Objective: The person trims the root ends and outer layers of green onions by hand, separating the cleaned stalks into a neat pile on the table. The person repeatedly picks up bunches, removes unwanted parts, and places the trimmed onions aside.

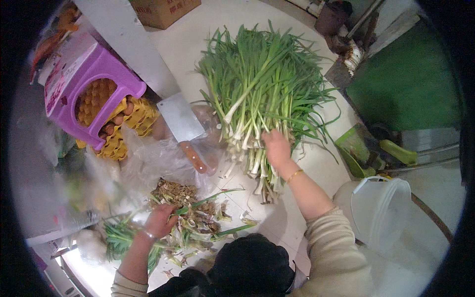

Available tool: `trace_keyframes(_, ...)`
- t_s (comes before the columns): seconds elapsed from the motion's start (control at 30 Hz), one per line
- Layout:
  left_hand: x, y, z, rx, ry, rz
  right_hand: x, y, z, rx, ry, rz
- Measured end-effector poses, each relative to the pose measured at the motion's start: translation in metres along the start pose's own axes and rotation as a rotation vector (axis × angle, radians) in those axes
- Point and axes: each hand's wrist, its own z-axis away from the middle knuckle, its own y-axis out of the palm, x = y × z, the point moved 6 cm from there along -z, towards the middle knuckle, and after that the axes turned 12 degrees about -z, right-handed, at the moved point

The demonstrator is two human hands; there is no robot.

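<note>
A large heap of green garlic (pixel 262 84) lies on the floor ahead, leaves pointing away and white stalk ends toward me. My right hand (pixel 278 151) reaches into the near side of the heap, its fingers curled round the white stalks; the fingertips are partly hidden among them. Lower left, my left hand (pixel 161 220) is closed over the trimmings, with green leaf scraps at its fingertips. Roots and peeled skins form a brown pile (pixel 175 193) just beyond that hand. A cleaver (pixel 182 119) with a wooden handle rests on plastic bags, left of the heap.
A purple stool (pixel 101 74) stands at the left over yellow egg trays (pixel 116 148) with eggs. Clear plastic bags (pixel 148 153) lie beside it. At right are a white bucket (pixel 368 208) and a green panel (pixel 405 81). A cardboard box (pixel 166 10) sits at the far end.
</note>
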Motion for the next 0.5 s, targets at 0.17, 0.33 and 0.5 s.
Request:
trace_keyframes(0.17, -0.029, 0.031, -0.026, 0.091, -0.05, 0.009, 0.01, 0.043, -0.004, 0.091, 0.075, -0.137)
trace_keyframes(0.33, -0.053, 0.037, -0.031, -0.005, 0.042, 0.049, -0.002, 0.042, -0.028, 0.075, 0.231, -0.238)
trace_keyframes(0.5, -0.051, 0.041, -0.029, -0.031, -0.003, 0.034, -0.005, 0.05, -0.031, 0.1, 0.132, -0.293)
